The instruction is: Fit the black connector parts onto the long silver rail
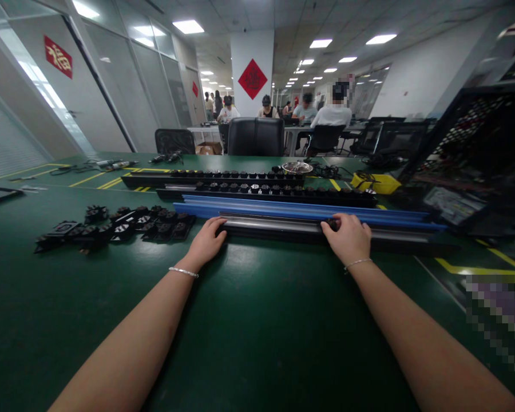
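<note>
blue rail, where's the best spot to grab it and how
Likely near both ends of the blue rail, from above, fingers over its two long edges: it is long and narrow, lies flat, and the black rail crowds its near side.

A long, straight black rail (278, 224) with a shiny silver channel lies lengthwise across the green table (257, 320), roughly parallel to its far edge. A small, dark, partly hidden piece (332, 224) is at the channel, right of the rail's middle.
</note>
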`<move>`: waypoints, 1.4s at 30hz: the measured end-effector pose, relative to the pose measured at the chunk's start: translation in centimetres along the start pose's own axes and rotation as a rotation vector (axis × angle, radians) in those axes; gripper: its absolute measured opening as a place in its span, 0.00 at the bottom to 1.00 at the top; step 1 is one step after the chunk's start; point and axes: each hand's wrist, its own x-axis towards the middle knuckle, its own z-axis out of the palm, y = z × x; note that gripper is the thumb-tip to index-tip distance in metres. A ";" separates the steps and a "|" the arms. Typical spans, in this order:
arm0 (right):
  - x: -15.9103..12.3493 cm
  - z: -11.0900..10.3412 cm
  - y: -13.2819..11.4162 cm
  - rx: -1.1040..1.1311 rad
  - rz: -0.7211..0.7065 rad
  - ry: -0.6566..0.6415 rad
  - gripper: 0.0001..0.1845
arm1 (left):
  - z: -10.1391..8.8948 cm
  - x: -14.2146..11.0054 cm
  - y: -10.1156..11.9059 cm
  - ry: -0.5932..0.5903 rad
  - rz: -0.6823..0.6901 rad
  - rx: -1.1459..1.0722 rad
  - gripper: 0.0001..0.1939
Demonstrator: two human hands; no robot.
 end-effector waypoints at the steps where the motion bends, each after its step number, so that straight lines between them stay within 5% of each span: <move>1: -0.1 -0.1 -0.1 -0.014 0.018 -0.011 0.22 | 0.0 0.0 0.0 -0.006 -0.006 0.002 0.19; 13: -0.1 -0.5 -0.8 -0.100 0.083 -0.133 0.25 | 0.0 0.0 0.1 -0.002 -0.016 0.013 0.19; 28: -0.1 0.1 -0.7 0.077 -0.007 -0.125 0.18 | 0.1 0.0 -0.1 0.014 0.009 0.028 0.19; 42: -0.5 0.1 -1.3 0.025 -0.135 -0.103 0.15 | 0.0 0.0 0.1 -0.006 -0.022 0.032 0.20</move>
